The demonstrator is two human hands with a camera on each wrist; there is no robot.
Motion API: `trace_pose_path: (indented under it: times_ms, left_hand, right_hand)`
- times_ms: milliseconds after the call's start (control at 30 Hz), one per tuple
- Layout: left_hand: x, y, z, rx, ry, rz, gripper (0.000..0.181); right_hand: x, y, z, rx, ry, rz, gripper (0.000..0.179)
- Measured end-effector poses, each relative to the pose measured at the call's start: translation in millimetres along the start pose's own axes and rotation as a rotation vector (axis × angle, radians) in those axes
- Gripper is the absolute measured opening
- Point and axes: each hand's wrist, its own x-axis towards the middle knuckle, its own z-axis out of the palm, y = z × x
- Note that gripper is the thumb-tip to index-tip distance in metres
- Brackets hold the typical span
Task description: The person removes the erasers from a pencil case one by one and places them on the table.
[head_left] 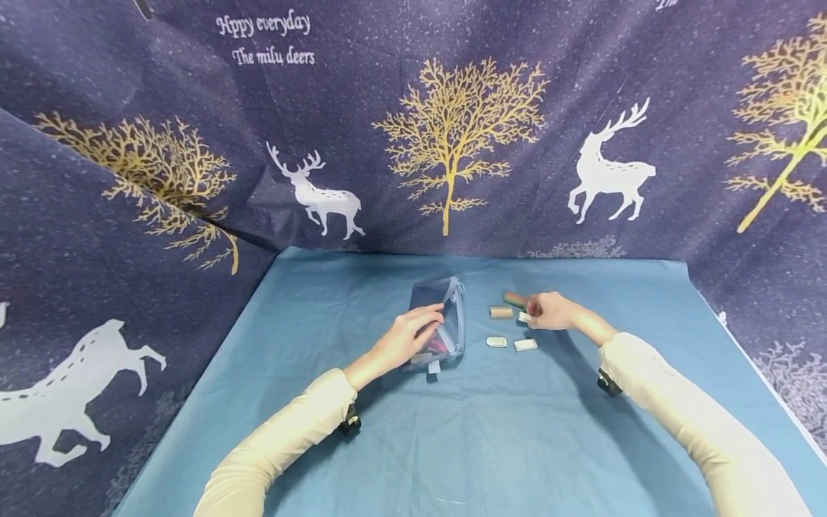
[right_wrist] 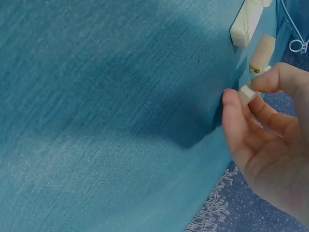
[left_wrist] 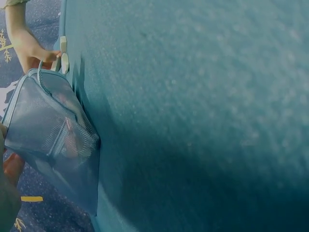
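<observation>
A left hand [head_left: 408, 334] and a right hand [head_left: 550, 311] were over a blue table [head_left: 452, 445], before a deer-print curtain [head_left: 362, 86].
The curtain read "Hppy everyday" and "The milu deers"; the left hand gripped a mesh pouch [head_left: 454, 316] near the middle of the table's far edge; rightward lay two white blocks [head_left: 496, 342], a tan block [head_left: 500, 313] and a striped block [head_left: 513, 299]; the right hand pinched a third white block [head_left: 524, 317].

Pinkish shape [head_left: 438, 346] in mesh pouch [head_left: 428, 293] blurred (unclear what); hands [left_wrist: 7, 195] [right_wrist: 277, 150] cropped at own wrist views' edges.
</observation>
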Motion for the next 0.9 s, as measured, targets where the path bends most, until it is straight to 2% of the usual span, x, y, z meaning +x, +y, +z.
trace_pose_path:
  times_ms: [167,633,767,900]
  left_hand:
    - [0.2,1.2,0.4,0.000,0.003,0.002,0.016]
    - [1.4,-0.2,-0.2,-0.023,0.010,0.003,0.016]
    - [1.3,0.6,-0.3,-0.013,-0.004,-0.003,0.016]
    - [0.9,1.4,0.4,-0.011,-0.023,-0.019,0.017]
  right_hand:
    - [-1.3,-0.7,0.5,0.003,-0.044,0.013,0.013]
    - [-3.0,0.1,-0.8,-0.015,-0.035,-0.034,0.015]
    - [-4.8,-0.6,-3.9,0.014,-0.060,-0.012,0.018]
    - [-5.4,-0.7,-5.0,0.008,-0.038,-0.004,0.021]
